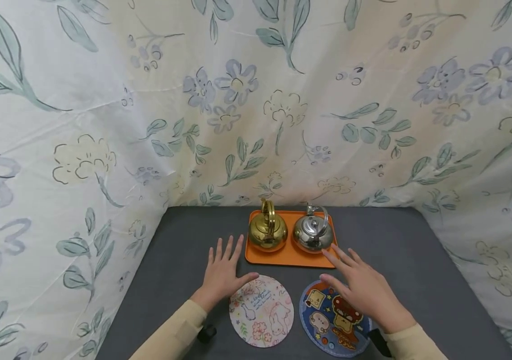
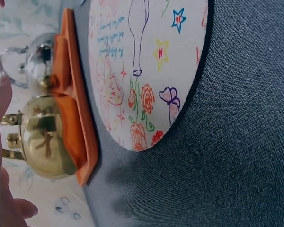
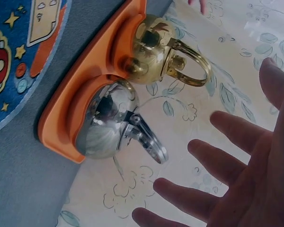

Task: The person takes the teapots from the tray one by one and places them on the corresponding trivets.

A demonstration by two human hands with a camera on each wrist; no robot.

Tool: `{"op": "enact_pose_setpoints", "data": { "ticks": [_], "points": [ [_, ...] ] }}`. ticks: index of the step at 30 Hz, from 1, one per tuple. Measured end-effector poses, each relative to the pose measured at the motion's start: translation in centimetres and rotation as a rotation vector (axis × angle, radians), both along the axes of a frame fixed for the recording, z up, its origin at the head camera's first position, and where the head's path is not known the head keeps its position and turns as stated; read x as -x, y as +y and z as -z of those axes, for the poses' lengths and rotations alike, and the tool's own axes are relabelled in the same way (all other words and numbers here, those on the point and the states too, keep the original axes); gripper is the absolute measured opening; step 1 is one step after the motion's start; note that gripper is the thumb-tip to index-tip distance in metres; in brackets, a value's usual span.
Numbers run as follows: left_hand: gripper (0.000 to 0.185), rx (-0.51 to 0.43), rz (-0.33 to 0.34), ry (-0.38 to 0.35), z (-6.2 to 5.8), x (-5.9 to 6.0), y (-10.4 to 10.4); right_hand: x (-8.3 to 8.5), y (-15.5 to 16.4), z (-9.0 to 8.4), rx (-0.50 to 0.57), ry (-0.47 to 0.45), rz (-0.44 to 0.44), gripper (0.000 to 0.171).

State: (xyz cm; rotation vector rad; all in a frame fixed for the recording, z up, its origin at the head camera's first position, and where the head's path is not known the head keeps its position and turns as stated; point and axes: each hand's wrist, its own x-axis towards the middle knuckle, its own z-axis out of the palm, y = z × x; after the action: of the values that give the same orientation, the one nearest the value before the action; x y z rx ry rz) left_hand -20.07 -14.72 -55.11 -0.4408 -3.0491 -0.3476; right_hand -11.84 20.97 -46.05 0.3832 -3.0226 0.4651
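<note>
An orange tray (image 1: 288,256) at the back of the grey table carries a gold kettle (image 1: 267,231) on the left and a silver kettle (image 1: 312,233) on the right. In front lie a round white mat (image 1: 262,311) with drawings and a round blue cartoon mat (image 1: 334,320). My left hand (image 1: 222,272) hovers flat, fingers spread, left of the white mat and short of the tray. My right hand (image 1: 361,287) is spread over the blue mat, fingertips near the tray's right corner. Neither holds anything. The wrist views show the gold kettle (image 3: 156,49), silver kettle (image 3: 106,120) and tray (image 2: 78,118).
Floral cloth (image 1: 80,125) hangs behind and at both sides of the grey table (image 1: 418,260). Bare table surface lies to the left and right of the tray and mats.
</note>
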Motion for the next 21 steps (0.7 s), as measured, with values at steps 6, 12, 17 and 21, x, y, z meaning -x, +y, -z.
{"op": "enact_pose_setpoints", "data": {
  "ticks": [6, 12, 17, 21],
  "points": [
    [0.11, -0.049, -0.015, -0.058, 0.5, 1.3, -0.1, 0.7, -0.5, -0.2, 0.033, -0.005, -0.014, 0.072],
    [0.107, -0.072, -0.009, -0.071, 1.4, 2.8, 0.0, 0.7, -1.3, -0.3, 0.038, 0.008, -0.013, 0.071],
    [0.106, -0.076, -0.002, -0.064, 1.8, 3.3, -0.2, 0.8, -1.9, -0.4, 0.051, 0.025, -0.01, 0.07],
    [0.106, -0.092, -0.002, -0.071, 2.2, 3.6, -0.5, 0.9, -2.5, -0.5, 0.057, 0.043, -0.008, 0.069]
  ]
}}
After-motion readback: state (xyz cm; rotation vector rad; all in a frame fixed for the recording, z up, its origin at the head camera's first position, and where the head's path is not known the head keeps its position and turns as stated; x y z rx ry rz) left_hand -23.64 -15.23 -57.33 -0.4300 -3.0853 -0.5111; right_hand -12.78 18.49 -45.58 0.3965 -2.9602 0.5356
